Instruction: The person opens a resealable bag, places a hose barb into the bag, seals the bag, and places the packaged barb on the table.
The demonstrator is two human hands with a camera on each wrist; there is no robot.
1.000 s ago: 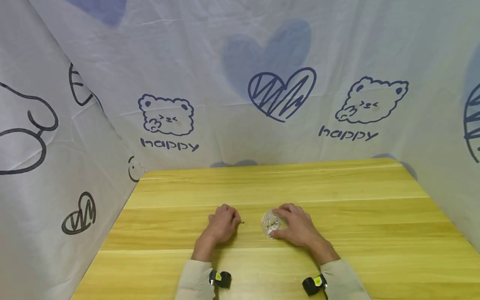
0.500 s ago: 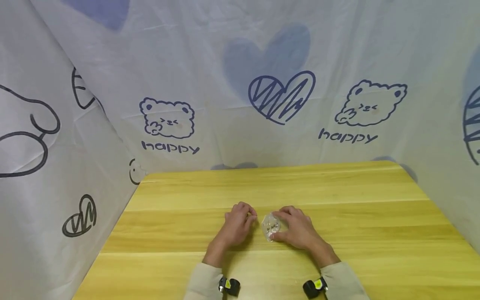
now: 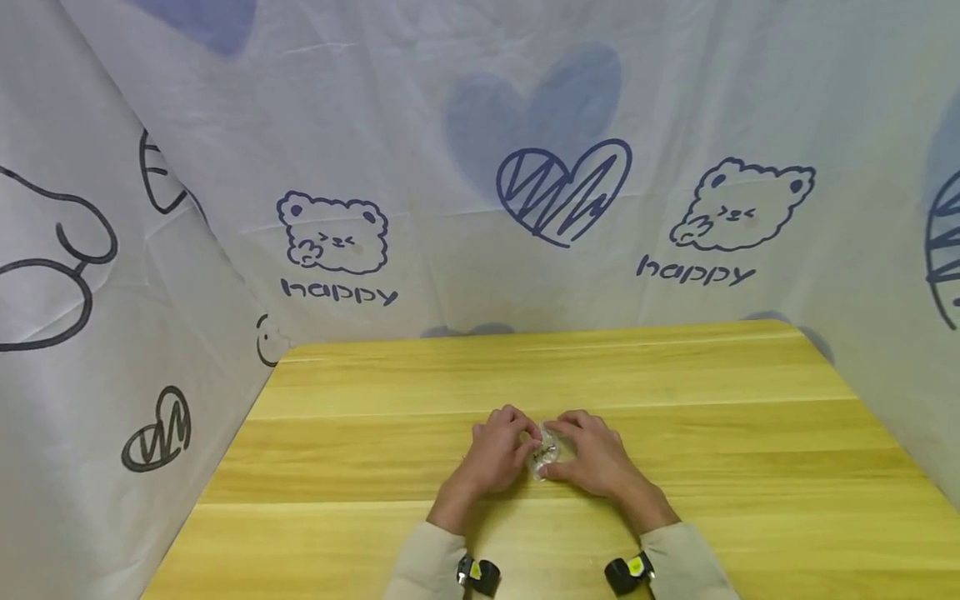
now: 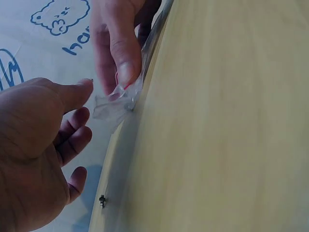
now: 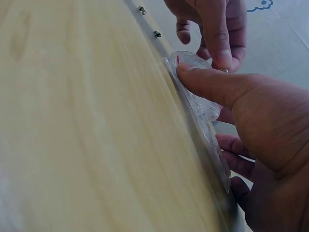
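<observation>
On the yellow wood-grain bench (image 3: 675, 367), the right hand (image 3: 596, 454) grips a clear, crinkled plastic bag (image 3: 547, 452) with a thin red line between spread thumb and fingers, while the left hand (image 3: 498, 450) pinches a tiny shiny metal piece (image 5: 225, 70) beside it, two small dark metal fittings (image 5: 157, 34) lying nearby.

The right hand (image 4: 119, 41) pinches a zip bag (image 4: 112, 107) near the left hand (image 4: 36, 140); 1 apparent screw (image 4: 102, 201) lies on the tabletop (image 4: 217, 121).
</observation>
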